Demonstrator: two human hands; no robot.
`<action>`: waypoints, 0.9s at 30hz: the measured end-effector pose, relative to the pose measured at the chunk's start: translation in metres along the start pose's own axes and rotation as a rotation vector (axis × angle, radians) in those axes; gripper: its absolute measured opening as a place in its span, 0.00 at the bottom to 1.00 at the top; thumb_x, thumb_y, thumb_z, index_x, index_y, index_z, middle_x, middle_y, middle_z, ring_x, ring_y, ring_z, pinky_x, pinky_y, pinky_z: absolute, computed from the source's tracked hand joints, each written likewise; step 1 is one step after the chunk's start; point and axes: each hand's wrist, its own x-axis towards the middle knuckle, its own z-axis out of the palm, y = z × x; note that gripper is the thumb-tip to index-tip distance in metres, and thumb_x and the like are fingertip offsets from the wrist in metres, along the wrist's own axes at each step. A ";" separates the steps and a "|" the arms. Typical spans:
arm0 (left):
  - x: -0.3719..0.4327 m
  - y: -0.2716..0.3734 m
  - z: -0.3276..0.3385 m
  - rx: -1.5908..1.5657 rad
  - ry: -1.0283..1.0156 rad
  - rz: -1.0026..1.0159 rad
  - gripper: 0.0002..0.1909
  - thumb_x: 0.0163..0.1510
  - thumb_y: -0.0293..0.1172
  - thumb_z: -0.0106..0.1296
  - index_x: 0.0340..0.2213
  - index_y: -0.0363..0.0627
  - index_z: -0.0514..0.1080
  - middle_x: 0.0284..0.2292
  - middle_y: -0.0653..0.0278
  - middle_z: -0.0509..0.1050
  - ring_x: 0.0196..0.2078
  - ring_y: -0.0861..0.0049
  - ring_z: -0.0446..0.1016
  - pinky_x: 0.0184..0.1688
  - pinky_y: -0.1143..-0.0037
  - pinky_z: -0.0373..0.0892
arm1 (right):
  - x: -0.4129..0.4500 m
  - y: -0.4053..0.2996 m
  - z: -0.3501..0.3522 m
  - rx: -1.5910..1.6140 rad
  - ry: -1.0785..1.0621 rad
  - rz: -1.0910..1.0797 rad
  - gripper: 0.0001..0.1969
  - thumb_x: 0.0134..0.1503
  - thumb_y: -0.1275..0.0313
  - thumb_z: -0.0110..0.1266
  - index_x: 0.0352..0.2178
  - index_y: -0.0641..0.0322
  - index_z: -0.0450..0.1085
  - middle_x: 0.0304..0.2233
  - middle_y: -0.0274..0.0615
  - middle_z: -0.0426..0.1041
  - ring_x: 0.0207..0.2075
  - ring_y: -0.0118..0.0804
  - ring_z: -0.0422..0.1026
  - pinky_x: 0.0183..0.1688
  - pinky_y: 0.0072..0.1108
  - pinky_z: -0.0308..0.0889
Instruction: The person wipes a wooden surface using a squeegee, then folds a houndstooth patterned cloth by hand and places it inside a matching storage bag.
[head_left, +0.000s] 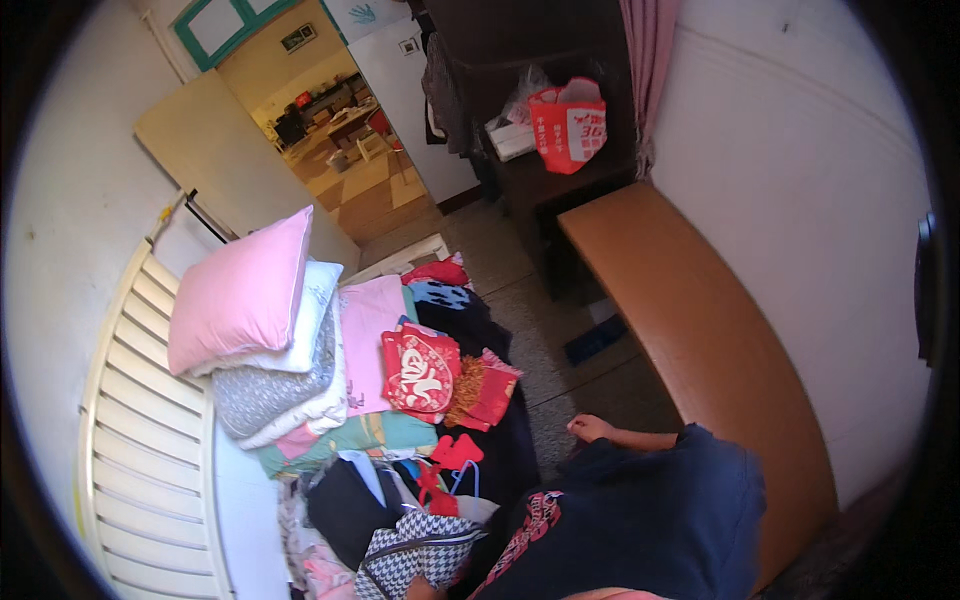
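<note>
At the picture's bottom edge, part of my left hand (424, 589) rests against a black-and-white houndstooth fabric item (420, 551) with a dark zip-like line; its fingers are mostly hidden. Off to the side, above the floor, my right hand (589, 427) is loosely curled, with nothing visible in it. Beyond the houndstooth piece lie a dark garment (345, 502), a blue plastic hanger (469, 476) and red cloth pieces (456, 451). Farther up the bed are a red printed bag (421, 369), a red cloth with gold fringe (491, 390) and a pink cloth (367, 337).
A pink pillow (240, 292) tops stacked grey and white bedding (277, 394) by a slatted bed rail (150, 450). A brown tabletop (690, 322) runs along the right. A dark cabinet (532, 180) holds a red bag (568, 131). The door (240, 165) stands open.
</note>
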 end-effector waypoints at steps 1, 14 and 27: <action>0.000 0.023 0.017 -0.069 0.016 0.025 0.38 0.43 0.45 0.52 0.49 0.32 0.54 0.41 0.45 0.66 0.39 0.57 0.66 0.41 0.64 0.63 | 0.008 -0.014 0.000 -0.198 -0.215 -0.154 0.20 0.52 0.56 0.48 0.33 0.65 0.70 0.30 0.42 0.72 0.35 0.34 0.70 0.38 0.25 0.64; -0.001 0.237 0.287 -0.713 -0.157 0.187 0.30 0.46 0.43 0.47 0.45 0.28 0.59 0.40 0.50 0.68 0.37 0.65 0.71 0.39 0.69 0.68 | 0.041 -0.350 0.005 0.788 -1.190 0.005 0.45 0.49 0.41 0.42 0.59 0.48 0.29 0.58 0.46 0.44 0.55 0.49 0.54 0.50 0.46 0.56; 0.103 0.311 0.492 -0.893 -0.832 -0.049 0.25 0.49 0.44 0.45 0.44 0.37 0.61 0.40 0.58 0.68 0.38 0.70 0.70 0.40 0.73 0.68 | 0.128 -0.437 -0.068 1.289 -0.259 -0.357 0.20 0.56 0.66 0.42 0.49 0.63 0.58 0.49 0.44 0.63 0.48 0.38 0.64 0.50 0.31 0.62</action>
